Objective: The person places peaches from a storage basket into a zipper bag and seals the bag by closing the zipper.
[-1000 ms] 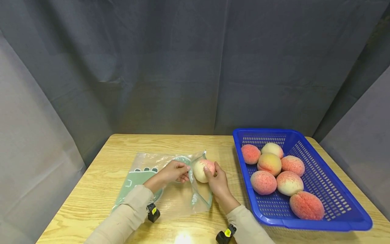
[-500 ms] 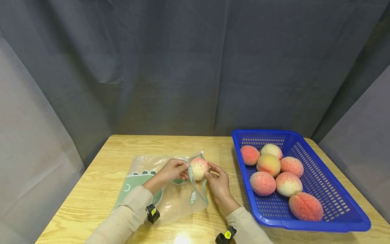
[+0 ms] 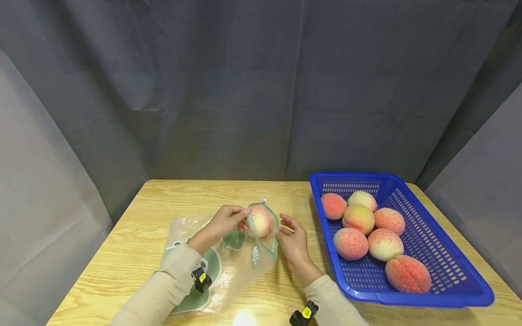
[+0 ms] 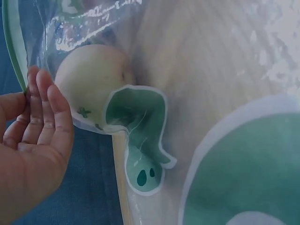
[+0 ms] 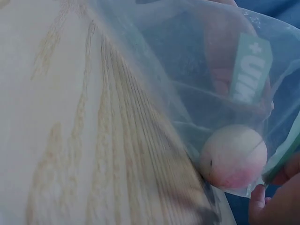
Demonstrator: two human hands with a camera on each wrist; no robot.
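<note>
A clear zip bag (image 3: 232, 276) with green prints lies on the table, its green-edged mouth held up and gaping to the right. Just inside the mouth is a pale peach (image 3: 261, 222) with a pink blush, seen through the plastic in the left wrist view too. My left hand (image 3: 226, 222) pinches the near-left side of the mouth; thumb and fingertips meet on the green strip in the left wrist view. On the opposite side, my right hand (image 3: 294, 241) pinches the bag's rim between thumb and finger, beside the peach.
A blue plastic basket (image 3: 448, 299) stands on the right of the wooden table (image 3: 122, 253), holding several peaches (image 3: 385, 245). Grey cloth (image 3: 220, 90) hangs behind the table and along both sides.
The peach has moved left from the mouth into the bag, and my right hand has left it for the bag's rim. My left hand has lifted its side slightly up and left.
</note>
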